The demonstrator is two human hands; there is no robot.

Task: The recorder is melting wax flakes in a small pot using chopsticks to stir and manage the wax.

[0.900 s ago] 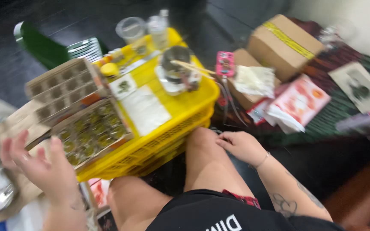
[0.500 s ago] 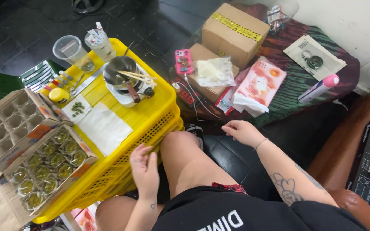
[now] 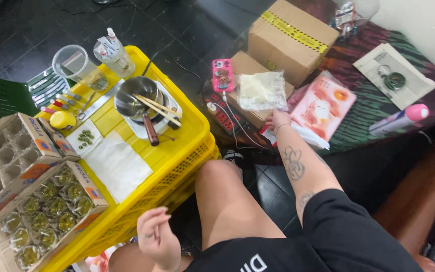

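Head view shows you seated over a dark tiled floor [image 3: 21, 30], knees against an upturned yellow plastic crate [image 3: 187, 146] that serves as your work surface; a white wall [image 3: 424, 20] closes the far right corner. Your right hand [image 3: 278, 120] reaches right of the crate to a clear plastic packet [image 3: 262, 90] lying on the smaller of two brown cardboard boxes [image 3: 293, 35]; its fingers curl at the packet's near edge, though you cannot tell whether they pinch it. Your left hand [image 3: 156, 238] hovers below the crate's near corner, fingers loosely curled and holding nothing. On the crate sit one steel pot [image 3: 136, 96] with two wooden chopsticks [image 3: 158, 107] across it and one white paper sheet [image 3: 118, 165]. Left of the crate stand two divided cardboard trays [image 3: 11, 156], the nearer filled with small jars. One pink phone [image 3: 222, 74] lies just right of the crate.
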